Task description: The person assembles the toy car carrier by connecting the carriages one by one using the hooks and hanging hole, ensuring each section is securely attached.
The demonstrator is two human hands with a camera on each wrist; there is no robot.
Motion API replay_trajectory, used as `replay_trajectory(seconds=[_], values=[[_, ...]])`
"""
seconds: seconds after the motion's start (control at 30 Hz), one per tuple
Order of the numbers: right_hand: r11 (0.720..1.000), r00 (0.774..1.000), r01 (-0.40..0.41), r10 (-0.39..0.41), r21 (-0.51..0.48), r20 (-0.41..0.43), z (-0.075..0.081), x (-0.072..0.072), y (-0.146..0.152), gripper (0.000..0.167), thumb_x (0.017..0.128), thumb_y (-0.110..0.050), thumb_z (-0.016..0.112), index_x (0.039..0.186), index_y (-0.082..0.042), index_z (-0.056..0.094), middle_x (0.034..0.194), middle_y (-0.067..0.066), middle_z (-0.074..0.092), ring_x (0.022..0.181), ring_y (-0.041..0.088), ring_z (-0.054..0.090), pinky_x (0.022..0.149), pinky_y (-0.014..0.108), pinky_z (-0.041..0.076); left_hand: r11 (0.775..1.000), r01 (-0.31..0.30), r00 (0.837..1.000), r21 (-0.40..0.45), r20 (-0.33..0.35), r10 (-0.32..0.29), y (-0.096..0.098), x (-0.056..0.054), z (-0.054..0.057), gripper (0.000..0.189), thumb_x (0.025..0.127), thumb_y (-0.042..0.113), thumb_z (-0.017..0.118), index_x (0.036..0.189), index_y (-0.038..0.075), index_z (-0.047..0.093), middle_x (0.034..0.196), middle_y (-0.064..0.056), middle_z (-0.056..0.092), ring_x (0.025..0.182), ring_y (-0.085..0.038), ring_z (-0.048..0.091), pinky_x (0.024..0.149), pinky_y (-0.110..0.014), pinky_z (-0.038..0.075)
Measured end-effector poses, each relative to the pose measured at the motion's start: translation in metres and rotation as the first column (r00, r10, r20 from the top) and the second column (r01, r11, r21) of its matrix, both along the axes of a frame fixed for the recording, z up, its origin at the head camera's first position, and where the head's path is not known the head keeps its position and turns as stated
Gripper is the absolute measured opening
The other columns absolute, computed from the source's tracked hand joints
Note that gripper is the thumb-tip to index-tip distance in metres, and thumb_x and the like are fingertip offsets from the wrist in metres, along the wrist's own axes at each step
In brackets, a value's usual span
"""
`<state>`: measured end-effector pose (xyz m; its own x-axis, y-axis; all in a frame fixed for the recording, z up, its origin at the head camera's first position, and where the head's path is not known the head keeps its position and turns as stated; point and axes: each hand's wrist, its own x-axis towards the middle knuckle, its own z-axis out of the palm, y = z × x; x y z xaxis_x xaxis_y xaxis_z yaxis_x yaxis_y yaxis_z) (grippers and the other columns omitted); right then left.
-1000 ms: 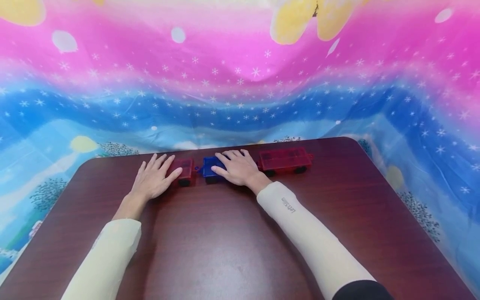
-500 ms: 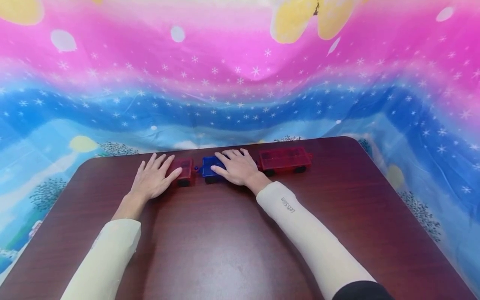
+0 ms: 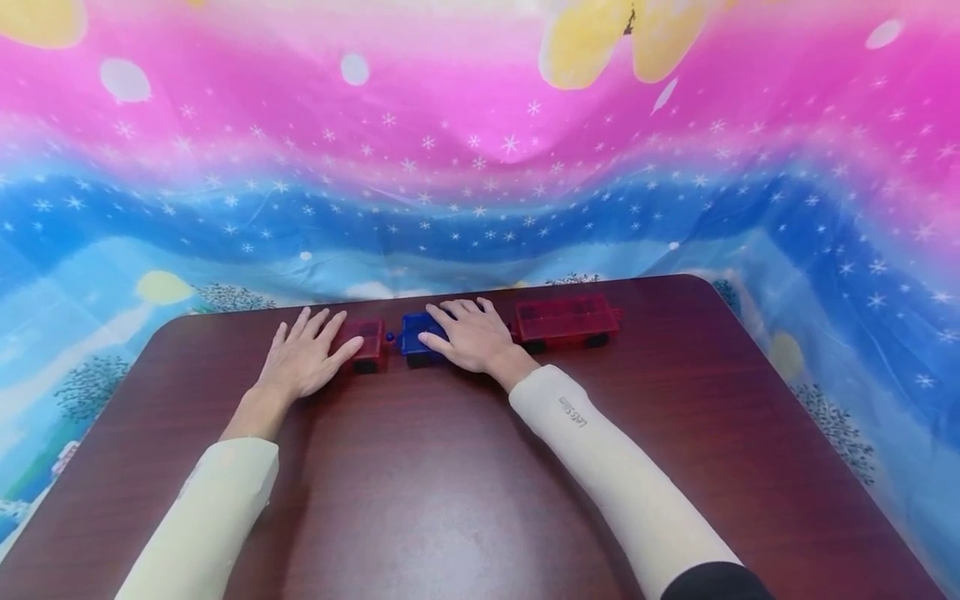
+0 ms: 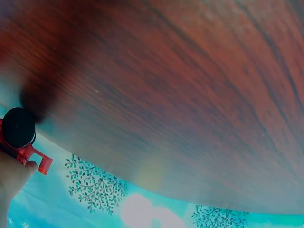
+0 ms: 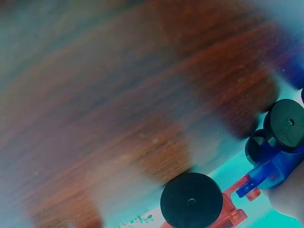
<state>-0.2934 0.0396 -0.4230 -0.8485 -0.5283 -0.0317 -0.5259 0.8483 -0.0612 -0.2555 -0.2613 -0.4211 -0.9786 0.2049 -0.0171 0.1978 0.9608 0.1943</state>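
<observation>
Three see-through toy wagons on black wheels stand in a row near the table's far edge. My left hand (image 3: 302, 357) lies over the left red wagon (image 3: 367, 340), fingers spread and straight, covering its left part. Over the blue wagon (image 3: 415, 335) rests my right hand (image 3: 474, 337), fingers extended, hiding its right part. A longer red wagon (image 3: 566, 321) stands just right of that hand. In the right wrist view, the blue coupling (image 5: 256, 179) overlaps the red coupling (image 5: 237, 185). The left wrist view catches a black wheel (image 4: 19, 127) and a red hook (image 4: 45, 164) beside fingers.
The wagons stand on a dark reddish-brown wooden table (image 3: 420, 467) with rounded far corners. Behind it hangs a pink and blue patterned cloth (image 3: 480, 167), close to the far edge. Pale sleeves (image 3: 615, 467) cover both forearms.
</observation>
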Motion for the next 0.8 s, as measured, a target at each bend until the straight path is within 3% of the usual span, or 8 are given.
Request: replay_trajectory(seconds=[0.4,0.8], values=[[1.000,1.000,0.003,-0.002,-0.012,0.016,0.002,0.000,-0.002,0.075,0.102,-0.070,0.019,0.164,-0.027,0.022,0.165,0.003,0.030,0.152,0.026,0.022,0.122,0.054,0.010,1.000,0.002,1.000,0.004,0.022,-0.002,-0.001,0.001,0.003,0.090,0.098,0.075,0.028,0.163,0.011,0.024,0.164,-0.026,0.019,0.152,-0.047,0.004,0.117,-0.068,-0.003],[0.999,1.000,0.023,-0.024,-0.044,-0.004,0.012,0.004,-0.004,0.077,0.100,-0.074,0.018,0.163,-0.030,0.023,0.164,0.000,0.030,0.153,0.024,0.022,0.122,0.055,0.008,1.000,0.021,0.999,0.004,-0.032,-0.021,0.012,0.000,0.008,0.091,0.097,0.076,0.031,0.159,0.009,0.035,0.161,-0.025,0.028,0.151,-0.047,0.011,0.117,-0.068,0.001]])
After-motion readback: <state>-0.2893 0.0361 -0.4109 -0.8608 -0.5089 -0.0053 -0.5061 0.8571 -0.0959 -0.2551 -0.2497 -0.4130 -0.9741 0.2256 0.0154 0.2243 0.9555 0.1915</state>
